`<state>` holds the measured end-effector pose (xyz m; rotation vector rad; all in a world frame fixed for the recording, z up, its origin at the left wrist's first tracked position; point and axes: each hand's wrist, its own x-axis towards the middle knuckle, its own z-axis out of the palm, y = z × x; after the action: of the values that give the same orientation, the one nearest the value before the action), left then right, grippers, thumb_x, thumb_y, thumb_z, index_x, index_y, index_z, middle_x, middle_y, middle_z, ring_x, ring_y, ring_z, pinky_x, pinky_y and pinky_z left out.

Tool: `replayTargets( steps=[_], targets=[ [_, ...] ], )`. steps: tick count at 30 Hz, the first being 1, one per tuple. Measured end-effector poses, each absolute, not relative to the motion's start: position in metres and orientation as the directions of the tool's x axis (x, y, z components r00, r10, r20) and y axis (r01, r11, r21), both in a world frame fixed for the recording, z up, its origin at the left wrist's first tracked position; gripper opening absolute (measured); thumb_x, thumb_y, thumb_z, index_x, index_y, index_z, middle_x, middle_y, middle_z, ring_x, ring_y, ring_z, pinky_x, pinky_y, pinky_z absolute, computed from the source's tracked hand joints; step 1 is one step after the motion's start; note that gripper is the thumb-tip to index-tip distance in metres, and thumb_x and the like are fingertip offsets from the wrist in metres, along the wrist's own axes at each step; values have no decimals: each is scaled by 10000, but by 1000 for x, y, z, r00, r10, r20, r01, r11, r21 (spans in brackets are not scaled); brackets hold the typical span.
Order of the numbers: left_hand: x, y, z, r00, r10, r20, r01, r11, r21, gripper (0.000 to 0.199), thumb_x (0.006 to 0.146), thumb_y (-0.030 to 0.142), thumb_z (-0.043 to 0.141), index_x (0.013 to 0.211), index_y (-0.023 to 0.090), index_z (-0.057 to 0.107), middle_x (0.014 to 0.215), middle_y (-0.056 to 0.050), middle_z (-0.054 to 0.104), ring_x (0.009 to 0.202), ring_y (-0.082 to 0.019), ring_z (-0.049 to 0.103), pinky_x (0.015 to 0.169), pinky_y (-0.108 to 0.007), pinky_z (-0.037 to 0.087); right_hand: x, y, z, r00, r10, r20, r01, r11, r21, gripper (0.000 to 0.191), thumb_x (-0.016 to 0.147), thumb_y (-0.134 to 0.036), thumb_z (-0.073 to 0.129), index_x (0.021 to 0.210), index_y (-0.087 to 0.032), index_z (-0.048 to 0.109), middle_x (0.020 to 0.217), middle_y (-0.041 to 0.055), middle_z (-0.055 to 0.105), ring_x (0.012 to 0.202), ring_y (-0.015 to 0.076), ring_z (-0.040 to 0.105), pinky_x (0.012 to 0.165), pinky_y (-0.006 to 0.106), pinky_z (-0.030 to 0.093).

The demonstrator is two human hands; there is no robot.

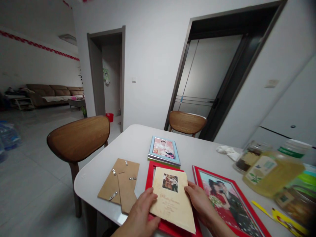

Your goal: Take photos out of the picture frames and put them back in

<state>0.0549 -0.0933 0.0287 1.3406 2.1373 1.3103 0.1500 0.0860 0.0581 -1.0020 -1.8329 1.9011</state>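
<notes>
A cream card [172, 207] with a small photo and printed lettering lies between my two hands, above an empty-looking red picture frame [148, 179]. My left hand [145, 210] grips its left edge, thumb on top, close to the red frame. On the opposite side my right hand [198, 199] holds the right edge between thumb and fingers. Left of the frame are two brown backing boards [128, 187] with metal clips, one overlapping the other. Behind stands a small stack topped by a light-blue framed photo [164, 149]. A larger red framed photo [227, 200] lies to the right.
On the table's [138, 135] right side are a jar [249, 156], a big bottle of yellow liquid [269, 172], another jar [293, 200], a yellow cutter [263, 210] and crumpled tissue [227, 151]. Wooden chairs [81, 136] stand at the left and far sides.
</notes>
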Motion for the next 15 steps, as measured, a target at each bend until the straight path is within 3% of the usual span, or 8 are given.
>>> replayTargets(
  steps=[4,8,12,15],
  targets=[
    [55,-96,20,-414,873,258,698,122,706,512,598,117,540,1104,165,479,1282,-118,389,1179,-242,343,969,-369,315,141,92,50,-702,671,-239,268,-62,-961,484,672,-212,304,1118,-103,459,743,90,669,607,199,620,500,277,439],
    [53,-97,22,-364,888,280,765,113,634,427,640,157,529,1067,162,508,1268,-121,409,1177,-251,346,960,-381,324,139,103,45,-700,707,-101,408,280,-869,423,697,-231,308,1053,-123,509,822,87,662,706,192,617,558,256,440],
    [55,-95,32,-344,920,187,814,193,549,397,688,188,488,1083,163,509,1247,-121,436,1184,-278,325,961,-464,282,141,106,43,-697,716,51,597,618,-511,355,741,-300,321,934,-128,565,869,127,641,782,213,594,640,275,410],
    [59,-91,39,-336,934,123,831,232,505,396,693,187,475,1087,159,512,1233,-121,453,1186,-292,318,959,-502,252,142,102,41,-688,720,92,686,686,-243,365,758,-353,311,887,-125,566,837,147,620,750,245,586,611,318,395]
  ],
)
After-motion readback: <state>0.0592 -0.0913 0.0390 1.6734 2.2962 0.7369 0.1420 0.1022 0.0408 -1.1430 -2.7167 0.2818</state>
